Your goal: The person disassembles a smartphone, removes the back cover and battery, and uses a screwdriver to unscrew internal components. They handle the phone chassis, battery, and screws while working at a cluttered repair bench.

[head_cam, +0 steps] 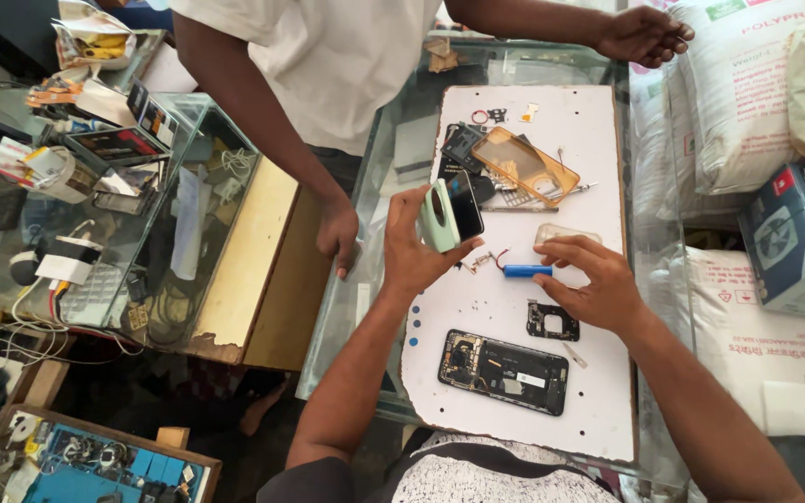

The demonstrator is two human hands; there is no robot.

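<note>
My left hand (412, 247) grips a pale green phone back cover (439, 216) stacked with a dark phone (466, 203), lifted above the white work board (598, 140). My right hand (591, 282) rests on the board, fingertips touching a small blue cylindrical cell (526, 271) with thin wires. An opened black phone (503, 372) with exposed insides lies near me, and a small black camera frame part (552, 321) sits just under my right hand.
An amber transparent phone case (525, 166), a clear case (566, 233) and small parts lie farther up the board. Another person in a white shirt stands opposite, one hand (338, 233) on the glass counter (393, 140). White sacks (738, 93) and a blue box (798, 242) sit at right.
</note>
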